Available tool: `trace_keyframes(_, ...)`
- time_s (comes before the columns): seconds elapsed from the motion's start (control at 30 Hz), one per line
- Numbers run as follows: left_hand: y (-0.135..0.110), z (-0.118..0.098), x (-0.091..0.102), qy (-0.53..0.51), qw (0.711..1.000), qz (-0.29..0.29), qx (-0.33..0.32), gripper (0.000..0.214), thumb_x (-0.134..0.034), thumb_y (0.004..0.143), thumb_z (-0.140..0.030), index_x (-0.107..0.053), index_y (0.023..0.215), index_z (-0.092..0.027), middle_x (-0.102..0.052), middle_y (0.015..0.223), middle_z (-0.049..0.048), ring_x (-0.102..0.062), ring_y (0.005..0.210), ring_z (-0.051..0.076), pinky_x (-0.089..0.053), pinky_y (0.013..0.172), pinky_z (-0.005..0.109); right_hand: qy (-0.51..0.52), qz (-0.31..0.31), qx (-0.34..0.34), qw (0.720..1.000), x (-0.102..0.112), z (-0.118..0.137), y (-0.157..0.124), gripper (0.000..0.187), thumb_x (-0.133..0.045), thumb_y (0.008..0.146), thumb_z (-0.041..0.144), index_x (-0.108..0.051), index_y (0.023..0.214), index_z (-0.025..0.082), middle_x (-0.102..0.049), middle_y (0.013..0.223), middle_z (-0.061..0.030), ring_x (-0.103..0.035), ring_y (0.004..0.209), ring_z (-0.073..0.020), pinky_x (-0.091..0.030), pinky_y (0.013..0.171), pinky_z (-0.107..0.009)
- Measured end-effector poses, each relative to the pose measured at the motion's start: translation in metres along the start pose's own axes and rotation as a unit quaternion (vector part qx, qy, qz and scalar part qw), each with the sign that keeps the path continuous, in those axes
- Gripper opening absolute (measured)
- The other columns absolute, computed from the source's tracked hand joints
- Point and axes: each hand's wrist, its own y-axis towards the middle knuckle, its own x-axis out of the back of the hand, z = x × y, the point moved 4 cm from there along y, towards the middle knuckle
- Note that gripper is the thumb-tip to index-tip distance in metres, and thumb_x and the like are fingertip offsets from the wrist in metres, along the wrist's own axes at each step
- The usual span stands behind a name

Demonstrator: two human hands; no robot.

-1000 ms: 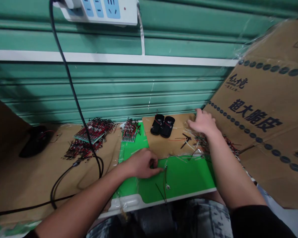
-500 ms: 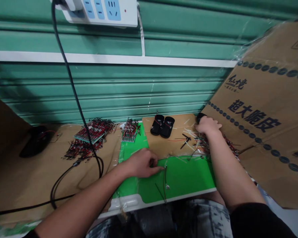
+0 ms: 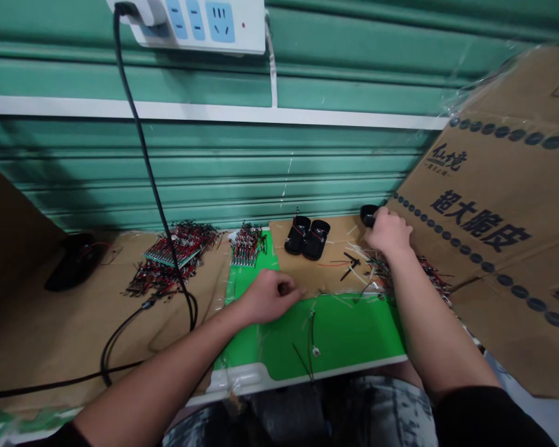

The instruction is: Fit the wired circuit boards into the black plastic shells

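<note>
My left hand [image 3: 272, 298] is over the green board [image 3: 354, 329], fingers curled and thumb close to the index finger; whether anything is between them I cannot make out. Just below and right of it lies a short wire with a small white round end [image 3: 315, 352], beside other thin wires. At the far right of the cardboard, my right hand [image 3: 390, 233] has its fingers closed on a rounded black cup-like piece [image 3: 368, 215], partly hidden by the hand. Two black oval housings [image 3: 306, 238] with red wires stand between the hands, toward the back.
Piles of red and black wires on small boards [image 3: 174, 251] lie left, with another bundle [image 3: 248, 245] at centre. More wires [image 3: 431, 273] are under my right forearm. A black cable [image 3: 144, 149] hangs from the power strip [image 3: 200, 25]. A cardboard box [image 3: 503, 248] borders the right.
My left hand has risen slightly away from the wire on the board, its thumb and finger nearer together. The black piece at my right hand has shifted a little left and shows more.
</note>
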Motion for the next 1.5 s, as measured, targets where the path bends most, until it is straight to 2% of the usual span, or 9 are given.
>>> trace_keyframes(0.13,0.008,0.005,0.012,-0.162,0.979,-0.113,0.05,0.046,-0.061,0.091,-0.061,-0.064,0.076,-0.017,-0.056,0.067,-0.0013,-0.051,0.062,0.013,-0.038,0.058,0.026,0.186,-0.095,0.168,0.963,0.022,0.047,-0.035,0.041,-0.068,0.09,0.038,-0.053,0.122,0.018,-0.063,0.123,-0.0183,-0.061,0.111,-0.0344,-0.049,0.098,-0.046)
trace_keyframes(0.27,0.014,0.013,0.013,-0.337,0.928,-0.126,0.098,0.057,-0.067,0.081,-0.072,-0.063,0.096,-0.017,-0.069,0.091,0.0048,-0.062,0.06,0.015,-0.049,0.059,0.029,0.351,-0.024,0.329,0.876,0.022,0.104,-0.096,0.035,-0.076,0.087,0.04,-0.053,0.109,0.024,-0.065,0.113,-0.0097,-0.062,0.098,-0.0271,-0.052,0.086,-0.038)
trace_keyframes(0.37,0.016,0.021,0.011,-0.362,0.914,-0.147,0.112,0.058,-0.072,0.077,-0.069,-0.06,0.101,-0.018,-0.067,0.081,0.0016,-0.062,0.058,0.016,-0.048,0.056,0.028,0.393,0.045,0.417,0.818,0.017,0.131,-0.134,0.033,-0.078,0.087,0.034,-0.052,0.104,0.025,-0.062,0.114,-0.0079,-0.061,0.104,-0.0257,-0.051,0.092,-0.039)
trace_keyframes(0.6,0.011,0.036,0.025,-0.06,0.958,-0.246,0.133,0.027,-0.067,0.086,-0.04,-0.063,0.102,-0.018,-0.059,0.064,-0.0022,-0.054,0.057,0.017,-0.036,0.054,0.028,0.375,0.119,0.457,0.798,0.031,0.121,-0.135,0.044,-0.089,0.078,0.038,-0.058,0.106,0.023,-0.058,0.113,-0.0075,-0.058,0.101,-0.0236,-0.049,0.088,-0.036)
trace_keyframes(0.8,0.007,0.026,0.03,0.139,0.957,-0.204,0.155,0.031,-0.065,0.089,-0.032,-0.066,0.117,-0.017,-0.071,0.077,0.0056,-0.064,0.064,0.022,-0.039,0.059,0.03,0.271,0.391,0.591,0.651,0.022,0.121,-0.151,0.026,-0.091,0.074,0.021,-0.079,0.098,0.022,-0.062,0.08,0.0035,-0.058,0.069,-0.0126,-0.04,0.064,-0.024)
trace_keyframes(0.9,0.005,0.024,0.031,0.151,0.952,-0.217,0.153,0.041,-0.067,0.089,-0.032,-0.064,0.127,-0.019,-0.076,0.088,0.0079,-0.07,0.073,0.025,-0.046,0.066,0.031,0.203,0.407,0.604,0.655,0.006,0.124,-0.159,0.033,-0.094,0.068,0.018,-0.081,0.098,0.023,-0.063,0.078,0.0039,-0.057,0.068,-0.0126,-0.038,0.062,-0.024)
trace_keyframes(1.03,0.005,0.023,0.032,0.161,0.95,-0.237,0.125,0.042,-0.067,0.089,-0.032,-0.064,0.129,-0.018,-0.077,0.11,0.0126,-0.073,0.098,0.029,-0.054,0.086,0.037,0.155,0.431,0.586,0.668,-0.004,0.124,-0.161,0.017,-0.09,0.075,0.018,-0.082,0.087,0.024,-0.066,0.076,0.0039,-0.059,0.068,-0.0122,-0.038,0.062,-0.023)
trace_keyframes(1.23,0.007,0.025,0.034,0.183,0.944,-0.26,0.086,0.046,-0.066,0.088,-0.032,-0.064,0.131,-0.015,-0.07,0.132,0.0187,-0.065,0.124,0.035,-0.051,0.107,0.048,0.272,0.407,0.596,0.637,0.026,0.118,-0.149,0.004,-0.084,0.085,0.025,-0.081,0.084,0.021,-0.066,0.083,0.0002,-0.058,0.071,-0.0125,-0.041,0.064,-0.025)
trace_keyframes(1.5,0.002,0.015,0.05,0.087,0.939,-0.332,0.002,0.026,-0.061,0.083,-0.02,-0.066,0.109,-0.02,-0.069,0.119,0.012,-0.066,0.112,0.028,-0.054,0.102,0.044,0.568,0.24,0.335,0.713,0.026,0.113,-0.113,0.034,-0.085,0.083,0.05,-0.073,0.083,0.019,-0.065,0.088,-0.0038,-0.054,0.068,-0.0138,-0.041,0.057,-0.027)
